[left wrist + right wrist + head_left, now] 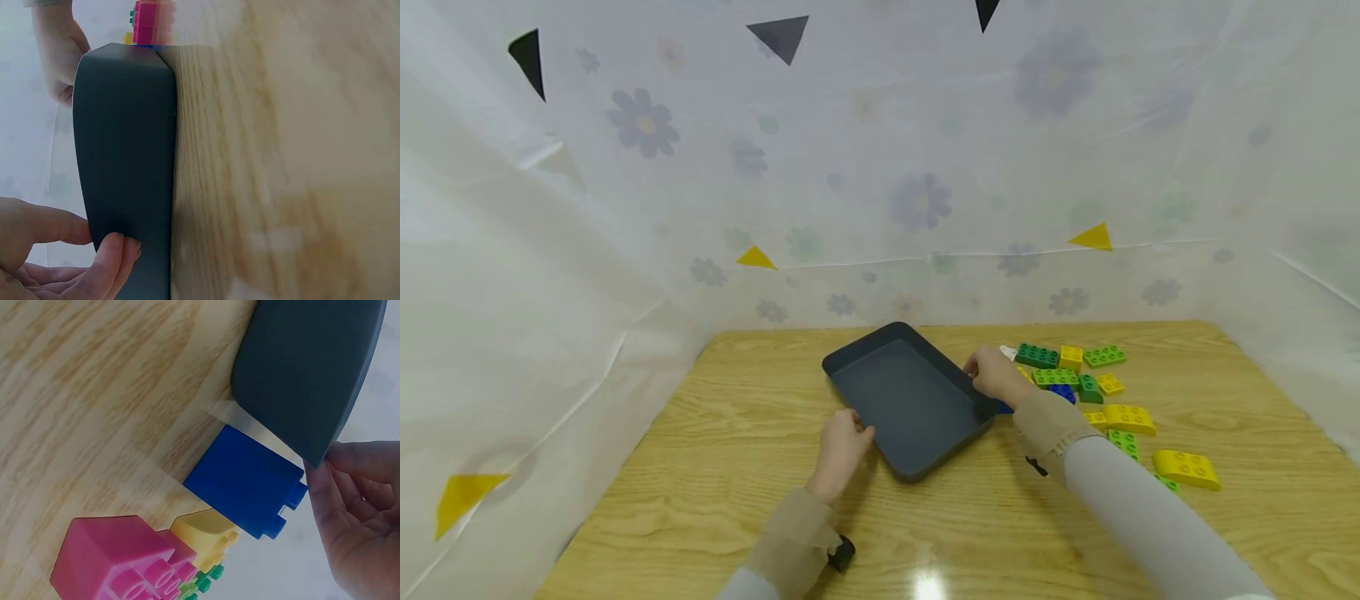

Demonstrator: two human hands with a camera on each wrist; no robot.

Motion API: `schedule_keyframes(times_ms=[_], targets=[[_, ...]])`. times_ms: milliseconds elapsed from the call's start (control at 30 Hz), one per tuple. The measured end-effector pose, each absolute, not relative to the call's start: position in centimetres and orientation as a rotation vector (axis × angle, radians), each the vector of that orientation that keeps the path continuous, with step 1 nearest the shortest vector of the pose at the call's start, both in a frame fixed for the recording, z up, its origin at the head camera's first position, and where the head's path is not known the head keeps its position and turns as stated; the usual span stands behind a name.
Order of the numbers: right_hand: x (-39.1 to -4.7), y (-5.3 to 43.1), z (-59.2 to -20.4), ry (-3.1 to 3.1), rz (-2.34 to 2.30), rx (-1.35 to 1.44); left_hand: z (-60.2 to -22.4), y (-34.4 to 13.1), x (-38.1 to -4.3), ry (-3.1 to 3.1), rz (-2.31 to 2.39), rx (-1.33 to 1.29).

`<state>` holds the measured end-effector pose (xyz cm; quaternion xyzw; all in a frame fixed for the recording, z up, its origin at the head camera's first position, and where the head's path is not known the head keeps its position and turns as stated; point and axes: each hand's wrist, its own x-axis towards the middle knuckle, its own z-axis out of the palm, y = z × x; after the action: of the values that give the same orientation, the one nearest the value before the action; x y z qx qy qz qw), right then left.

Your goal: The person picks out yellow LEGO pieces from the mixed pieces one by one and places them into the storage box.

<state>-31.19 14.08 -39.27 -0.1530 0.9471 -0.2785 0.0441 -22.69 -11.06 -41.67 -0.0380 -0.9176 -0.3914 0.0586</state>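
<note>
Tray (906,400) lies on the desk (700,467) between left hand (841,450) and right hand (997,377) in the head view, long axis running far-left to near-right. Left-wrist view: that hand pinches its side; right-wrist view: the other pinches its rim.

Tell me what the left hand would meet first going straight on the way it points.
The tray: the left hand grips its side, so that looks first in line, though exact depth is unclear.

From my remote station, I see a dark grey rectangular tray (910,400), open side up, angled diagonally on the wooden table (700,475).
</note>
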Motion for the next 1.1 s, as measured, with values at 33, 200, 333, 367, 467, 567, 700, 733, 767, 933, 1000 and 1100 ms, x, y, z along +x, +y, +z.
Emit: schedule_keyframes(times_ms=[33, 200, 333, 367, 467, 567, 700, 733, 767, 933, 1000, 1100], targets=[[-31.2, 14.1, -39.3, 2.894, -0.844, -0.472, -41.6, -11.1, -22.7, -2.778, -1.191, -0.116], [-30.8, 14.2, -39.2, 2.889, -0.84, -0.475, -41.6, -11.3, -23.1, -2.773, -1.207, -0.125], [-30.3, 14.1, -39.1, 2.883, -0.835, -0.448, -41.5, -11.5, -23.6, -2.765, -1.183, -0.146], [-30.2, 14.0, -39.1, 2.884, -0.825, -0.44, -41.5, -11.6, -23.8, -2.766, -1.177, -0.142], [-29.8, 13.9, -38.9, 2.895, -0.792, -0.418, -41.5, -11.8, -24.2, -2.771, -1.166, -0.131], [-29.4, 13.8, -38.9, 2.899, -0.781, -0.4, -41.5, -12.1, -24.5, -2.785, -1.158, -0.125], [-28.8, 13.8, -39.1, 2.893, -0.795, -0.373, -41.6, -12.3, -24.9, -2.798, -1.167, -0.143], [-28.7, 13.8, -39.1, 2.89, -0.789, -0.369, -41.6, -12.3, -25.1, -2.801, -1.171, -0.153], [-28.6, 13.8, -39.2, 2.889, -0.777, -0.364, -41.6, -12.4, -25.2, -2.804, -1.178, -0.159], [-27.9, 13.8, -39.3, 2.89, -0.765, -0.313, -41.3, -12.7, -25.6, -2.819, -1.208, -0.212], [-27.5, 13.8, -39.2, 2.89, -0.786, -0.298, -41.1, -12.8, -25.8, -2.832, -1.236, -0.222], [-26.9, 13.8, -39.2, 2.89, -0.811, -0.282, -41.3, -13.0, -26.6, -2.858, -1.274, -0.218]])
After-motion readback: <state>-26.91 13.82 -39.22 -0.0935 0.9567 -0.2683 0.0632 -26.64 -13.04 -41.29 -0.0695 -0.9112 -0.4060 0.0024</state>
